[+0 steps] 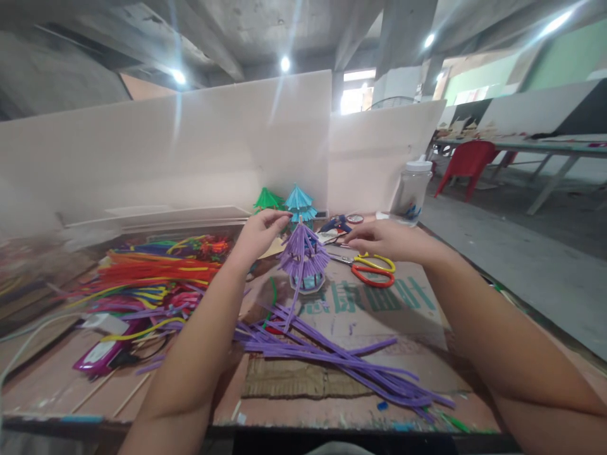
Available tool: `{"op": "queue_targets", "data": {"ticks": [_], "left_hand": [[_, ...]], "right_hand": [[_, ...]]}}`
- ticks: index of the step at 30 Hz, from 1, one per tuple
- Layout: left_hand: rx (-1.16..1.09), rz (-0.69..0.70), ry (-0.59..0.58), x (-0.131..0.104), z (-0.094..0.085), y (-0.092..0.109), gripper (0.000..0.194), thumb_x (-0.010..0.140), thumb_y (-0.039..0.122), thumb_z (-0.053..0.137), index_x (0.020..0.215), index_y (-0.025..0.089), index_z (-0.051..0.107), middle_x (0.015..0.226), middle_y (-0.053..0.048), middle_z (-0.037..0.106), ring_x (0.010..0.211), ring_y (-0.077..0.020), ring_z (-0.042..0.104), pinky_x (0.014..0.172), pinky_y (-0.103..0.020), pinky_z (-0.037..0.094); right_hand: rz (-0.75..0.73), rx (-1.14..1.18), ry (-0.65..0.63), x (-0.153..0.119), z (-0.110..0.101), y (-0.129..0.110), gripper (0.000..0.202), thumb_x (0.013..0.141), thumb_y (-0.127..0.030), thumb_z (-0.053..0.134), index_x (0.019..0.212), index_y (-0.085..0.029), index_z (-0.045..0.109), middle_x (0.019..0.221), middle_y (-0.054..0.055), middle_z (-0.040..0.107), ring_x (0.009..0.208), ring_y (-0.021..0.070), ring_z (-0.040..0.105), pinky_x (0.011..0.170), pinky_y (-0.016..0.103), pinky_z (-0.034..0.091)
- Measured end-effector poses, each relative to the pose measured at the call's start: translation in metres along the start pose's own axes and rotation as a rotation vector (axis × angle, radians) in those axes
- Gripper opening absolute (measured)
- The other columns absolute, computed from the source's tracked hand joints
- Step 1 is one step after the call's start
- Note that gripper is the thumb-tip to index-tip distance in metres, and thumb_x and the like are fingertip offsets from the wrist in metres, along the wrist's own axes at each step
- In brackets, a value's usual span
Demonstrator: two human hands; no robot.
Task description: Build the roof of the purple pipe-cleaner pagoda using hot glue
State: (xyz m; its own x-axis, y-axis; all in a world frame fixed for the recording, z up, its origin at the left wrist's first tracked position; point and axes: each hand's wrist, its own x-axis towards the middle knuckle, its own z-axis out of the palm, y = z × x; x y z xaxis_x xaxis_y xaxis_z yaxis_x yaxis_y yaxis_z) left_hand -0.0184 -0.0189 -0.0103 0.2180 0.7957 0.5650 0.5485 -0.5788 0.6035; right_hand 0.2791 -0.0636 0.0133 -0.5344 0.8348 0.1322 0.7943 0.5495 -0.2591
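A small tiered pagoda of purple pipe cleaners (305,253) stands upright on a light base, with one long purple strand hanging down its front. My left hand (264,232) is just left of its roof, fingers drawn together at the tips; whatever they hold is too small to make out. To the right, my right hand (382,240) hovers above the scissors (372,270) with red and yellow handles. Its fingers are pinched, with a tiny pale thing at the tips. Loose purple pipe cleaners (332,360) lie crossed in front of the pagoda.
Behind stand a blue pagoda (300,199) and a green one (268,199). A blue glue gun (336,223) lies at the back, beside a clear jar (411,189). Colored pipe cleaners (156,268) pile up at left, near a magenta device (102,357). Cardboard (303,379) covers the table's front.
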Motion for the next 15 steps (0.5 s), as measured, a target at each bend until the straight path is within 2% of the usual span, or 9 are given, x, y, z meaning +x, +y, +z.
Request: {"op": "queue_targets", "data": {"ticks": [3, 7, 9, 12, 15], "left_hand": [[0.001, 0.018, -0.028, -0.003, 0.007, 0.003, 0.039, 0.089, 0.043, 0.057, 0.109, 0.015, 0.074, 0.108, -0.01, 0.074, 0.104, -0.0239, 0.066, 0.096, -0.035, 0.048], [-0.037, 0.056, -0.034, -0.006, 0.02, 0.001, 0.034, 0.091, 0.042, 0.058, 0.107, 0.016, 0.074, 0.114, -0.009, 0.073, 0.111, -0.023, 0.065, 0.101, -0.035, 0.045], [-0.065, 0.051, -0.031, -0.006, 0.024, -0.002, 0.032, 0.09, 0.042, 0.059, 0.105, 0.018, 0.074, 0.113, -0.009, 0.073, 0.109, -0.0228, 0.065, 0.1, -0.035, 0.046], [-0.107, 0.02, -0.019, -0.006, 0.026, -0.005, 0.031, 0.087, 0.044, 0.062, 0.102, 0.019, 0.073, 0.11, -0.007, 0.074, 0.106, -0.0229, 0.066, 0.097, -0.035, 0.047], [-0.122, -0.016, -0.014, -0.007, 0.028, -0.003, 0.031, 0.086, 0.045, 0.064, 0.101, 0.019, 0.072, 0.107, -0.007, 0.074, 0.102, -0.0226, 0.066, 0.095, -0.034, 0.048]], "right_hand": [[0.066, -0.023, -0.032, 0.0, 0.009, 0.006, 0.043, 0.094, -0.048, 0.046, 0.115, -0.022, 0.073, 0.111, 0.007, 0.074, 0.094, 0.0228, 0.067, 0.076, 0.031, 0.048], [0.169, -0.133, -0.089, -0.007, 0.035, 0.024, 0.043, 0.089, -0.043, 0.052, 0.125, -0.024, 0.066, 0.111, 0.009, 0.073, 0.093, 0.0252, 0.069, 0.073, 0.032, 0.048], [0.183, -0.159, -0.142, -0.01, 0.049, 0.034, 0.047, 0.085, -0.038, 0.058, 0.129, -0.022, 0.063, 0.117, 0.013, 0.071, 0.097, 0.0282, 0.068, 0.076, 0.034, 0.048], [0.156, -0.146, -0.189, -0.012, 0.065, 0.047, 0.05, 0.076, -0.035, 0.068, 0.124, -0.023, 0.066, 0.112, 0.013, 0.072, 0.098, 0.03, 0.068, 0.078, 0.035, 0.049], [0.109, -0.107, -0.183, -0.009, 0.073, 0.055, 0.047, 0.076, -0.031, 0.068, 0.122, -0.024, 0.067, 0.109, 0.011, 0.072, 0.098, 0.0286, 0.067, 0.082, 0.034, 0.048]]}}
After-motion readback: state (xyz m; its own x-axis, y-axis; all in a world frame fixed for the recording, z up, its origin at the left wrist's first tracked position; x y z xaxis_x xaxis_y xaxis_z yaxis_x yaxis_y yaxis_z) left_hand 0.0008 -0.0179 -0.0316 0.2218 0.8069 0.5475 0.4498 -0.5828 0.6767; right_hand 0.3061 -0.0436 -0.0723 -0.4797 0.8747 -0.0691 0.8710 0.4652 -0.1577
